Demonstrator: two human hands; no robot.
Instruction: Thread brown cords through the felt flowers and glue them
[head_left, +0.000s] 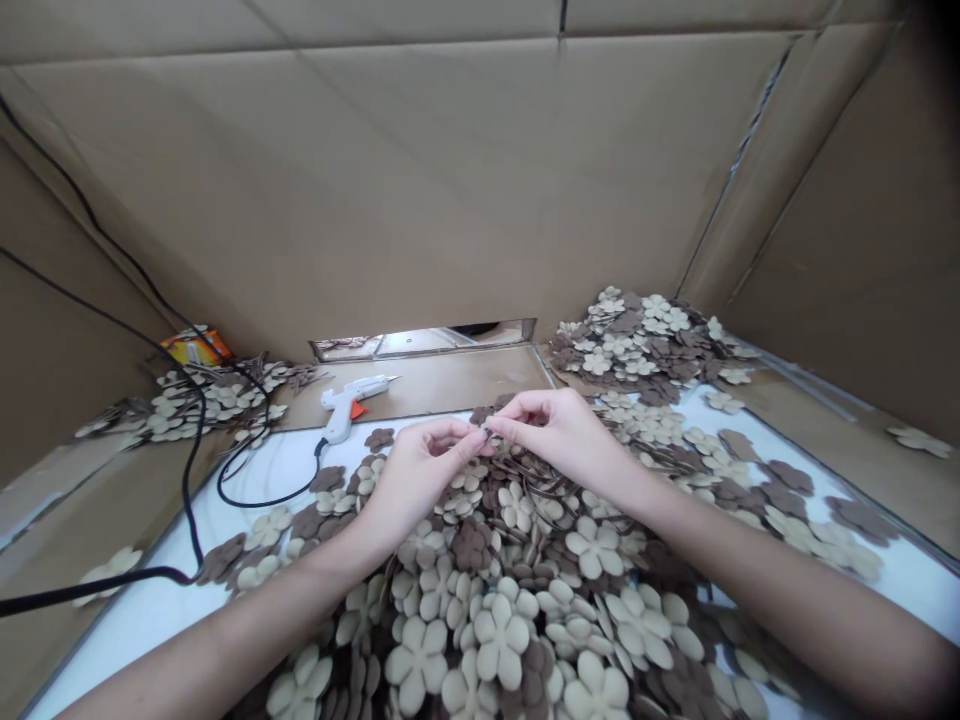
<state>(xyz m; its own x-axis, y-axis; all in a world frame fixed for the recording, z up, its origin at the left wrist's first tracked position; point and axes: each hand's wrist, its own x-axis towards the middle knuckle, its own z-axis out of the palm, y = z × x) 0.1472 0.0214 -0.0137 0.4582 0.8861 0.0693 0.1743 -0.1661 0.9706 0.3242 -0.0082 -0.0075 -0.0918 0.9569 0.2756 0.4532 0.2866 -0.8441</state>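
My left hand and my right hand meet above the middle of a big heap of flower cutouts. Both are closed, thumb against fingers, pinching a small flower cutout between their tips. The fingers cover most of that piece, so its full shape is hidden. Beige and brown five-petal cutouts make up the heap, some lying flat and others stacked on edge. Beyond my left hand, a white glue gun with an orange trigger lies on its side, its nozzle pointing right.
Cardboard walls surround the white work surface, with a low slot at the back. More cutouts are piled at back right and back left. An orange-yellow box stands left. Black cables loop down the left side.
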